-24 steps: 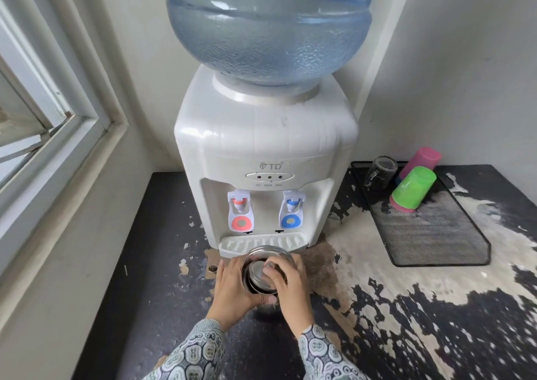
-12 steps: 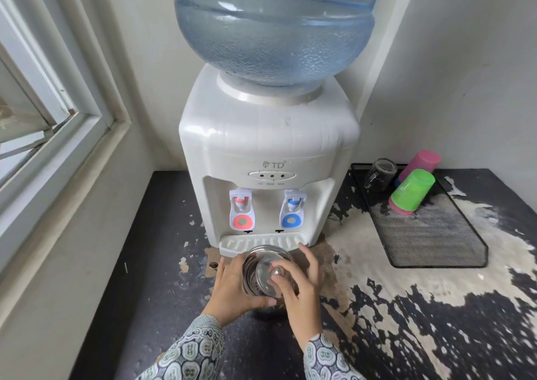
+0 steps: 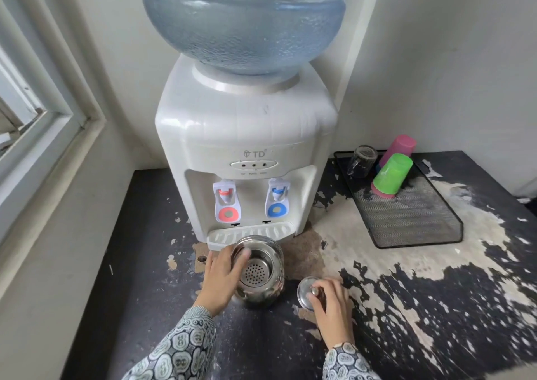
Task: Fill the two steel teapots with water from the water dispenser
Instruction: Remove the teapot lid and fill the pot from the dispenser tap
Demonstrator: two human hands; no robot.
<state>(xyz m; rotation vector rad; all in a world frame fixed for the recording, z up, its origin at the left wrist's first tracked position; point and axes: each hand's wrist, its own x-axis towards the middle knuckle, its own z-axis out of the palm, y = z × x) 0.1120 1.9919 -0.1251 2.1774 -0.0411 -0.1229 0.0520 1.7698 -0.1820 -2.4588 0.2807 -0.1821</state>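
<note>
I've lifted the lid (image 3: 308, 293) off; my right hand (image 3: 331, 307) pinches it down on the tabletop (image 3: 436, 307), my left hand (image 3: 222, 275) grips the open teapot (image 3: 258, 272), ready to fill

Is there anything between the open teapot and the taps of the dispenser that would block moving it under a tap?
Nothing visible blocks it. The teapot, held by the left hand, stands just before the drip tray, below the red tap and blue tap. The lid is off, at the right hand.
</note>
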